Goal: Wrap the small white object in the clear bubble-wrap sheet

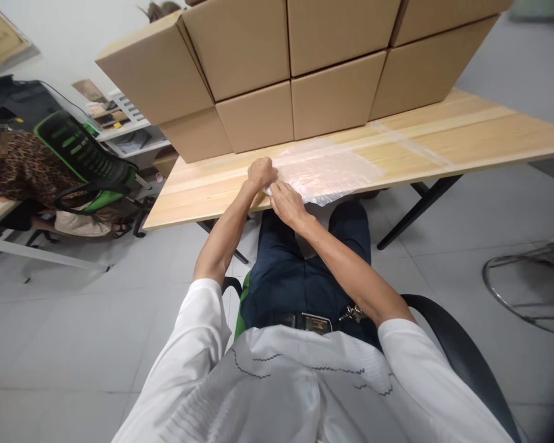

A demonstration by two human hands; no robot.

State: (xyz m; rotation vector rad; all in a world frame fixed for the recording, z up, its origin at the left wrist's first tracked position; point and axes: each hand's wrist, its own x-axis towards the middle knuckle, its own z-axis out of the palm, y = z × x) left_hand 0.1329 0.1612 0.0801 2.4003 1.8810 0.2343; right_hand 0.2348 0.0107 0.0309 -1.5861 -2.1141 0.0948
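Note:
A clear plastic bag or sheet (332, 169) lies on the wooden table, part of it hanging over the front edge. At its left end my left hand (261, 173) is closed, its fingers curled on the gathered plastic. Close beside it, a little nearer to me, my right hand (287, 202) also grips the plastic with bent fingers. The fingertips of both hands are partly hidden, so the exact hold does not show. Whether anything lies inside the plastic cannot be made out.
Cardboard boxes (253, 120) stand stacked along the back of the wooden table (189, 191). A strip of clear tape (413, 146) runs across the tabletop on the right. At the left another person sits on a green-and-black chair (85, 154). A metal-framed stool (512, 295) stands at the right.

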